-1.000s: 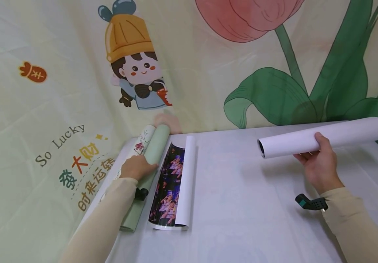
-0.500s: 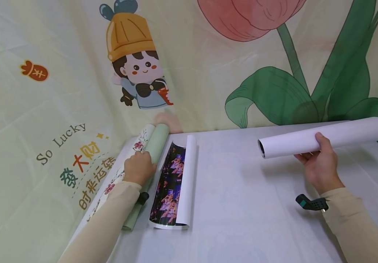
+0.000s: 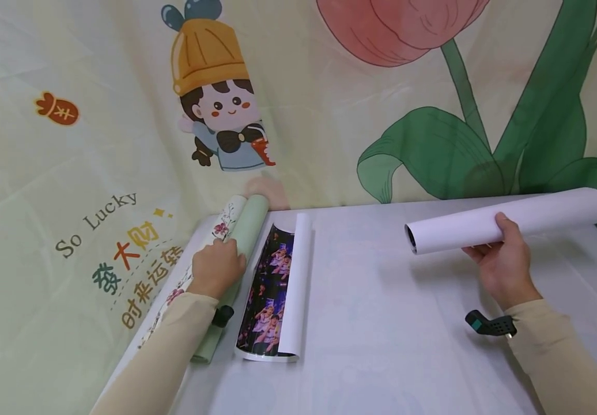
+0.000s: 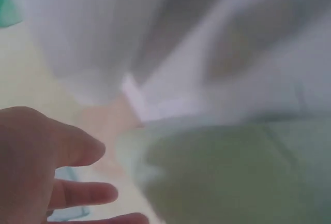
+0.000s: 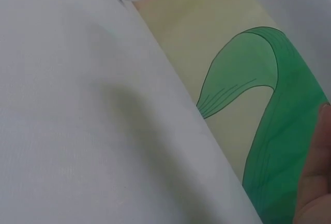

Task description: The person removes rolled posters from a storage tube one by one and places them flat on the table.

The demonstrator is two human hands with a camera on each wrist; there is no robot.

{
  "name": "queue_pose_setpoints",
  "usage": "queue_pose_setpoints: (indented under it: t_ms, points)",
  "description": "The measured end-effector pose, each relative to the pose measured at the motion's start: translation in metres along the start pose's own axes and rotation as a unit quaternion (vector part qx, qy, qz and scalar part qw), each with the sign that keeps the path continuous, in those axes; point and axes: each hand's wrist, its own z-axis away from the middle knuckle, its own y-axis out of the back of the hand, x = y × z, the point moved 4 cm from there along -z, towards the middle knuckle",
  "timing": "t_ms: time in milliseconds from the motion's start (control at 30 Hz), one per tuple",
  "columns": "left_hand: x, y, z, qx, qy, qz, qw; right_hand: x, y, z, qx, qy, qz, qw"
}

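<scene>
My right hand (image 3: pixel 506 265) holds up a white paper roll (image 3: pixel 563 210), thumb on its near side and fingers under it; the roll's open end shows a dark inner face. In the right wrist view the roll (image 5: pixel 305 12) crosses the upper right corner. At the left, my left hand (image 3: pixel 217 268) lies over a white roll with plum blossoms (image 3: pixel 220 227) and a pale green roll (image 3: pixel 252 222). The left wrist view shows the thumb and fingers (image 4: pixel 83 193) extended and apart, beside the green roll (image 4: pixel 232 172).
A partly unrolled poster (image 3: pixel 267 311) with dark printed photos lies right of the green roll. All this is on a white-covered table (image 3: pixel 361 323). A printed cloth backdrop (image 3: pixel 319 144) stands along its back and left sides.
My left hand has shifted slightly right over the two rolls, its thumb drawn in closer. The white roll in my right hand has dipped a little.
</scene>
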Motion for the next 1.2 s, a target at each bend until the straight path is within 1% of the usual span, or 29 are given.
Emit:
queue_pose_setpoints:
  t_ms: [67, 133, 200, 267, 300, 333, 433, 500, 600, 700, 833, 967, 1033, 1100, 1200]
  points:
    - [-0.002, 0.006, 0.002, 0.009, 0.004, 0.015, 0.9998, 0.001, -0.002, -0.001, -0.001, 0.001, 0.007, 1.0]
    - [-0.005, 0.017, 0.004, 0.031, 0.007, 0.026, 0.9992, 0.004, -0.006, -0.001, -0.007, 0.001, 0.014, 0.9999]
    - [-0.007, 0.028, 0.007, 0.063, 0.01, 0.039, 0.9972, 0.007, -0.009, 0.0, -0.016, -0.002, 0.02, 0.9997]
    - [-0.006, 0.038, 0.01, 0.085, 0.017, 0.055, 0.9947, 0.012, -0.011, 0.002, -0.024, -0.007, 0.022, 0.9994]
    - [-0.004, 0.042, 0.012, 0.093, 0.019, 0.065, 0.9934, 0.014, -0.011, 0.003, -0.029, -0.01, 0.023, 0.9993]
    - [-0.001, 0.045, 0.014, 0.094, 0.023, 0.076, 0.9924, 0.016, -0.012, 0.004, -0.031, -0.012, 0.025, 0.9991]
    - [0.014, 0.053, 0.019, 0.09, 0.022, 0.107, 0.99, 0.021, -0.014, 0.007, -0.045, -0.018, 0.026, 0.9985]
    - [0.025, 0.057, 0.023, 0.089, 0.014, 0.127, 0.9878, 0.023, -0.015, 0.009, -0.056, -0.019, 0.029, 0.9978]
    - [0.041, 0.064, 0.028, 0.106, 0.001, 0.152, 0.9827, 0.023, -0.018, 0.011, -0.069, -0.017, 0.037, 0.9968]
    - [0.057, 0.072, 0.031, 0.12, -0.011, 0.178, 0.9766, 0.022, -0.019, 0.014, -0.08, -0.014, 0.047, 0.9956]
    - [0.08, 0.077, 0.028, 0.11, -0.026, 0.215, 0.9699, 0.022, -0.02, 0.018, -0.103, -0.009, 0.039, 0.9939]
    - [0.102, 0.078, 0.022, 0.099, -0.039, 0.263, 0.9589, 0.025, -0.018, 0.021, -0.124, -0.002, 0.018, 0.9922]
    - [0.112, 0.078, 0.019, 0.096, -0.042, 0.28, 0.9543, 0.027, -0.017, 0.023, -0.127, 0.0, 0.01, 0.9919]
    - [0.121, 0.077, 0.018, 0.093, -0.044, 0.289, 0.9518, 0.029, -0.018, 0.025, -0.127, 0.002, 0.008, 0.9918]
    - [0.132, 0.076, 0.017, 0.084, -0.04, 0.308, 0.9468, 0.034, -0.019, 0.028, -0.13, -0.002, 0.012, 0.9915]
